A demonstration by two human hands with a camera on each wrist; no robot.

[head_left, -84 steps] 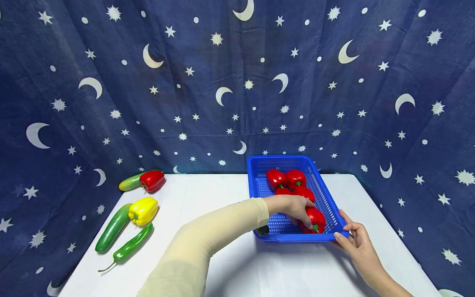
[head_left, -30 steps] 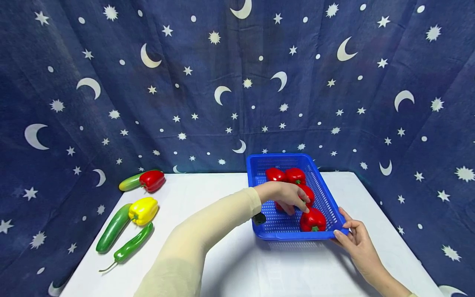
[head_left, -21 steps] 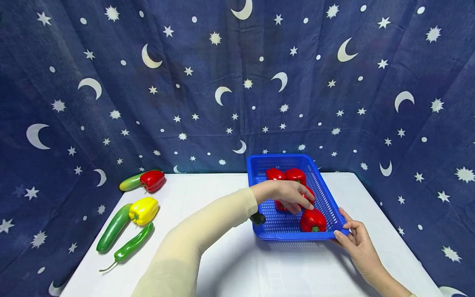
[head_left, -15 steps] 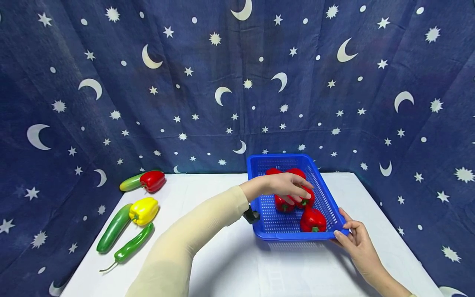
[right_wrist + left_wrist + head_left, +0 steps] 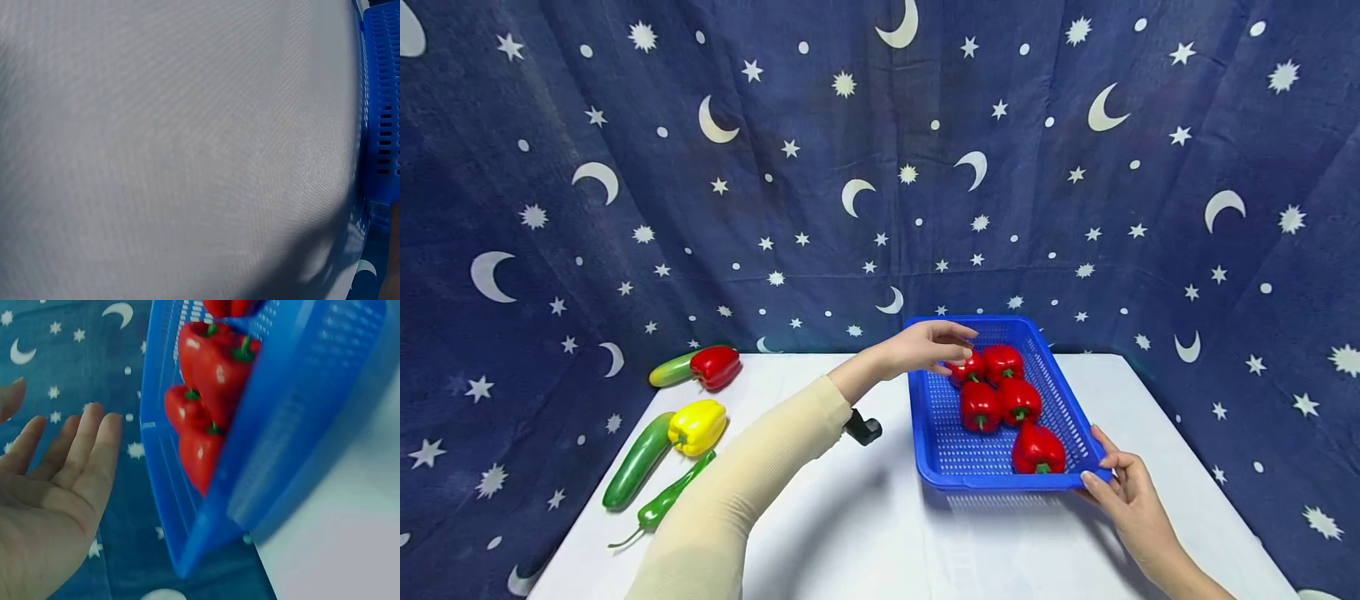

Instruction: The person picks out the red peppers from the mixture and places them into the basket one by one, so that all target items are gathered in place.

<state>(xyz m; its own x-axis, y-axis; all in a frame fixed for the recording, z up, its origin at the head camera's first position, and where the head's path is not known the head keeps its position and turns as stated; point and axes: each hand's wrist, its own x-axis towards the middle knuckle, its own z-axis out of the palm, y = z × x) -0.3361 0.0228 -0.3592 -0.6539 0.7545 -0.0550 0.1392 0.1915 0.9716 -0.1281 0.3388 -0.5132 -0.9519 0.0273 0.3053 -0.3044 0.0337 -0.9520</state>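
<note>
My left hand (image 5: 917, 348) hovers over the left rim of a blue plastic basket (image 5: 1000, 482), its fingers relaxed and nothing in them. In the left wrist view that hand (image 5: 56, 500) shows its bare palm beside the basket (image 5: 164, 487). Several red bell peppers lie in the basket, among them one at the front (image 5: 1039, 448) and one in the middle (image 5: 981, 407). At the basket's near right corner my right hand (image 5: 1135, 508) grips the rim, thumb on the near side. The right wrist view catches only the perforated basket wall (image 5: 382, 106) and a sliver of that hand.
On the left of the white table (image 5: 865, 533) lie a cucumber (image 5: 638, 462), a yellow bell pepper (image 5: 697, 427), a long green chili pepper (image 5: 658, 510), another red bell pepper (image 5: 716, 367) and a yellow-green cucumber (image 5: 670, 370). A starry blue curtain (image 5: 820, 208) hangs behind.
My left hand has let go of the front red bell pepper and moved up and left, out toward the basket's left rim. The right hand has kept its hold on the corner.
</note>
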